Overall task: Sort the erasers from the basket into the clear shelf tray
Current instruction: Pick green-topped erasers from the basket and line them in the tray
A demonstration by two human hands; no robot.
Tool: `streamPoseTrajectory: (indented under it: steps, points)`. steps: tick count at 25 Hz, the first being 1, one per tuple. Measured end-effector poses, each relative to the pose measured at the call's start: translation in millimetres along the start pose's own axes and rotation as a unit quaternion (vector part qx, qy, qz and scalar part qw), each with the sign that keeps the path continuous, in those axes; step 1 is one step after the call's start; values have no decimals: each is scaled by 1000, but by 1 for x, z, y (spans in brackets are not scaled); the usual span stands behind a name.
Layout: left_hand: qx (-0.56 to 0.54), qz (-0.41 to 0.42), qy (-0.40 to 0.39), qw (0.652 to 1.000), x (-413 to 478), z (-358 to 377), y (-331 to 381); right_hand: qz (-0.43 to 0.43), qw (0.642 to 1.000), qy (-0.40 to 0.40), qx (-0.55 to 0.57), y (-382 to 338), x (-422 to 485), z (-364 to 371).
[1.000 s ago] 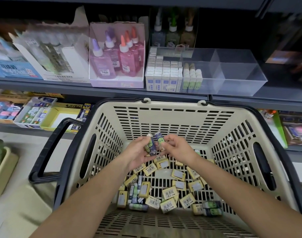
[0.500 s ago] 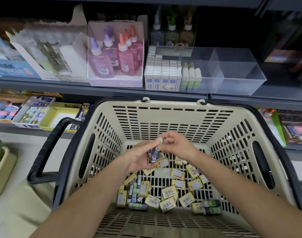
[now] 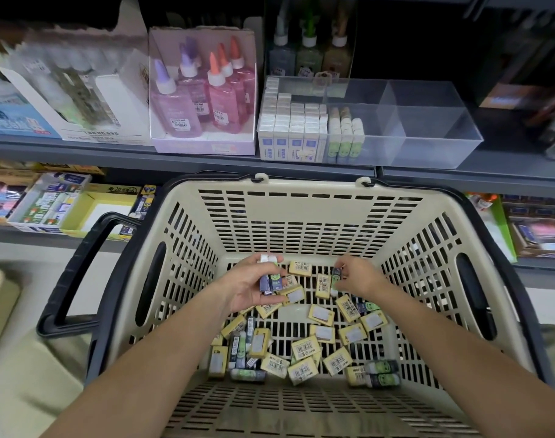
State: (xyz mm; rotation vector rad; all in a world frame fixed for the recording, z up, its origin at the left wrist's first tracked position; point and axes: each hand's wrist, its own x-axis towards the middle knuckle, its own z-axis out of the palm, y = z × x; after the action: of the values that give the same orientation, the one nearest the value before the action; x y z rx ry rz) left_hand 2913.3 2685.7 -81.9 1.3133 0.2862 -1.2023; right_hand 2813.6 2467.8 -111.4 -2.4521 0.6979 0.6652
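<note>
The left hand is curled round a small bunch of erasers, held upright over the far-left part of the basket floor. They have dark sleeves with a green cartoon face, and 2 white ends poke out above the fingers. The right hand, near the far edge of the floor, pinches 1 dark-and-green eraser between thumb and fingertips, just beside a yellow one. The beige slotted basket has a black rim. The loose erasers lie scattered across its floor, most in yellow sleeves with white barcode labels, with a few dark-and-green ones toward the near-left and near-right corners. On the shelf beyond the basket's far rim stands the clear tray, split into compartments. Its left end is packed with rows of white-and-blue erasers, and just beside them stand 3 columns of green-faced erasers.
</note>
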Motion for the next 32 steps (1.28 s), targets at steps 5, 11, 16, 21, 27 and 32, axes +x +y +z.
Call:
streamPoseTrajectory:
  steps: [5, 11, 16, 21, 27, 32]
  points:
    - [22, -10, 8, 1000, 2, 0, -5, -29, 995, -2, -98, 1, -1, 20]
    - [28, -7, 10, 1000, 3, 4, -6, -61, 996, 25, 64, -26, -10, -21]
    - [50, -17, -55, 997, -4, 10, -1, -175, 961, -112, 181, -63, -40, -45]
    - [49, -22, -169, 984, -10, 27, -9, -108, 930, -80, 343, -64, -57, -42]
    - [46, 0, -97, 994, -3, 27, -12, 171, 979, -71, 85, -2, -66, -43]
    - [37, 28, -60, 997, 1, 20, -5, 168, 982, -81, 35, 10, -53, -20]
